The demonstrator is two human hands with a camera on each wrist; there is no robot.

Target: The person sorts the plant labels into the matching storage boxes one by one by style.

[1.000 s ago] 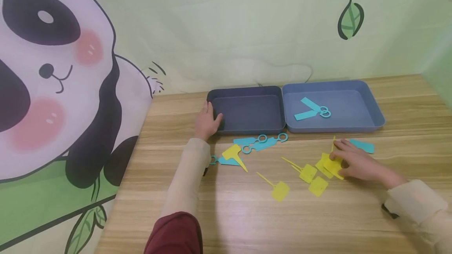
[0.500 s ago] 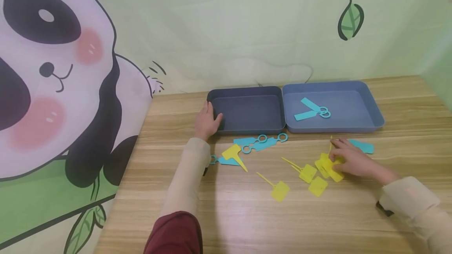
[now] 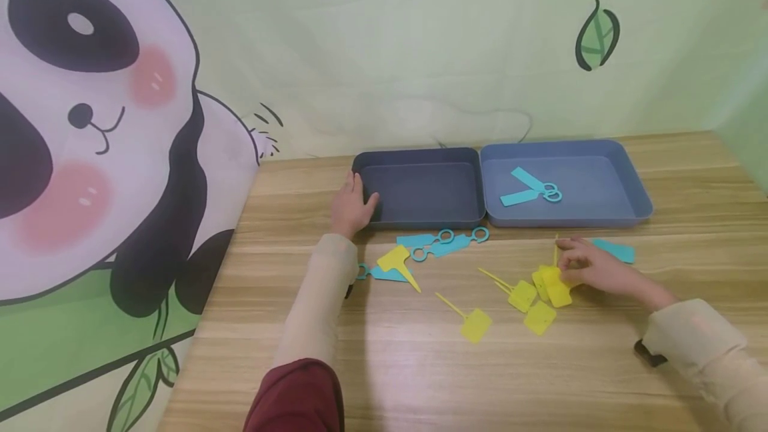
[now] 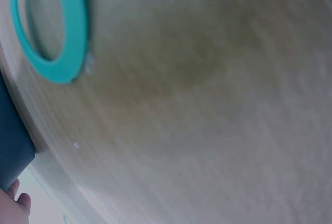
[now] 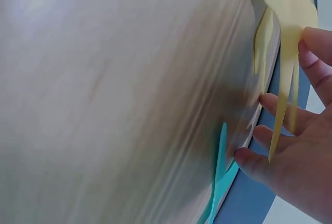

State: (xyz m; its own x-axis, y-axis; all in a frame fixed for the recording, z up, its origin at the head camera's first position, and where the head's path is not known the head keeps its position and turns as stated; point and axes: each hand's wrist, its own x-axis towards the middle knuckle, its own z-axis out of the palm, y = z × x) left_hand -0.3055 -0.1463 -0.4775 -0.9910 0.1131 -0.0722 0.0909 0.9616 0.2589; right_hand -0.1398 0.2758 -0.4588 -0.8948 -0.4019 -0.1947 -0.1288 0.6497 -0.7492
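My left hand [image 3: 351, 207] rests at the left front corner of a dark navy tray [image 3: 423, 224], its fingers along the side wall and the thumb spread over the rim. My right hand [image 3: 591, 265] pinches a yellow T-shaped plant label [image 5: 290, 6] between thumb and index finger, the narrow stem hanging down past the other fingers. A second stem shows behind it in the right wrist view. Just left of this hand lie more yellow plant labels [image 3: 540, 318], some overlapping. A turquoise tag [image 3: 615, 250] sticks out behind the right hand, partly hidden.
A lighter blue tray [image 3: 600, 182] stands against the navy one, with two turquoise ring tags [image 3: 519, 197] inside. Several turquoise ring tags [image 3: 453, 245] lie before the navy tray. Among them is a yellow label [image 3: 394, 259]; another yellow label [image 3: 477, 325] lies nearer the front.
My right hand has shifted slightly left, and the yellow label in its fingers has moved left with it. The left hand stays at the navy tray.
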